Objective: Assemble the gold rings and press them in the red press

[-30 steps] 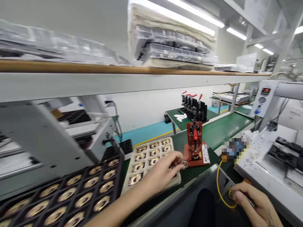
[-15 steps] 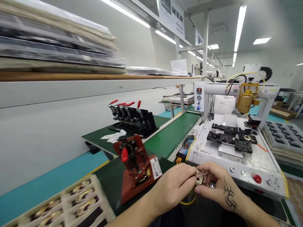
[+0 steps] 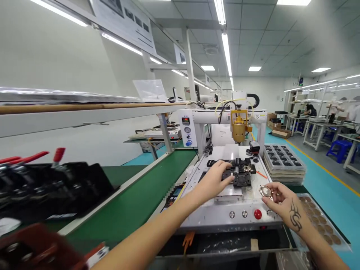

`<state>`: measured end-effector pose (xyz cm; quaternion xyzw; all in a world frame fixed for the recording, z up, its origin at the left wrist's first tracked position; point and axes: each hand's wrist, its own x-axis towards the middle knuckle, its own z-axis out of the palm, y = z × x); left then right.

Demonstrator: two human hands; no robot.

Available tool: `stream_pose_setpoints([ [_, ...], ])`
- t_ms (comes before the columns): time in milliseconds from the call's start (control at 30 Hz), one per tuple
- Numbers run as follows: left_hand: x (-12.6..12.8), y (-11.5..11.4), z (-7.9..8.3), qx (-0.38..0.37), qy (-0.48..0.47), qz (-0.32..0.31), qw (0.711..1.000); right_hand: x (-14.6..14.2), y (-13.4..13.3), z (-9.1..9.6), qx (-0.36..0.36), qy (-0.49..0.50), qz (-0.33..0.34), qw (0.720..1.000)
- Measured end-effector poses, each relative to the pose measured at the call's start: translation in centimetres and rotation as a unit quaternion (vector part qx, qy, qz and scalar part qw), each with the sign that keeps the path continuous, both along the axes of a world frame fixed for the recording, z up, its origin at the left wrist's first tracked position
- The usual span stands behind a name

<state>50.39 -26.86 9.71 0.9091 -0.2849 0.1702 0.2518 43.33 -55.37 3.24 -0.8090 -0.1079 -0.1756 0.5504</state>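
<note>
My right hand (image 3: 284, 204) pinches a round, gold-rimmed watch case (image 3: 265, 191) by its edge, in front of the right side of a white bench machine (image 3: 194, 212). My left hand (image 3: 215, 180) reaches over the black fixture plates (image 3: 242, 180) on the machine's bed. Its thumb and fingers are apart, with nothing seen between them; whether the fingertips touch the plates I cannot tell. Another round, gold-rimmed part (image 3: 247, 168) sits in the fixture's right side. A gold dispensing head (image 3: 239, 129) hangs above the bed.
A red button (image 3: 257, 214) sits on the machine's front panel. To the right are stacked trays of black parts (image 3: 284, 159) and a tray of round brown pieces (image 3: 319, 219). Black clamps with red handles (image 3: 59, 154) and a green conveyor belt (image 3: 135, 202) lie left.
The view has swung right. My left hand has let go of the watch case and moved over the fixture plates. My right hand has carried the watch case toward the machine's right side.
</note>
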Motion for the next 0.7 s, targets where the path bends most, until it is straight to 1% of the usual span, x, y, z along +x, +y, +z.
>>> stream_pose_setpoints([
  [67, 4.1, -2.5, 0.5, 0.045, 0.025, 0.0, 0.999, -0.6, -1.4, 1.2, 0.0, -0.005, -0.014, 1.0],
  [133, 7.5, -5.1, 0.4, 0.087, 0.047, 0.0, 0.995, -1.5, -2.4, 1.9, 0.012, 0.002, -0.015, 1.0],
  [200, 10.0, -7.0, 0.1, 0.13, 0.072, 0.007, 0.989, -2.3, -3.5, 1.8, 0.037, 0.011, -0.013, 0.999],
  [267, 11.8, -8.0, -0.2, 0.171, 0.099, 0.014, 0.98, -3.0, -4.8, 1.3, 0.058, 0.025, -0.008, 0.998],
  [367, 13.6, -8.3, 0.0, 0.225, 0.141, 0.01, 0.964, -3.6, -7.0, 0.7, 0.058, 0.046, -0.021, 0.997],
  [467, 15.0, -8.8, 0.7, 0.262, 0.19, -0.005, 0.946, -3.1, -8.3, 1.1, 0.035, 0.045, -0.055, 0.997],
  [533, 15.6, -9.5, 1.1, 0.272, 0.217, -0.01, 0.937, -1.7, -8.4, 1.5, 0.017, 0.037, -0.051, 0.998],
  [600, 15.8, -10.3, 1.2, 0.265, 0.231, -0.009, 0.936, 0.3, -8.0, 1.4, 0.01, 0.022, -0.035, 0.999],
  [700, 15.3, -10.8, 0.9, 0.22, 0.224, -0.009, 0.949, 3.7, -6.9, 0.2, -0.005, -0.013, -0.021, 1.0],
])
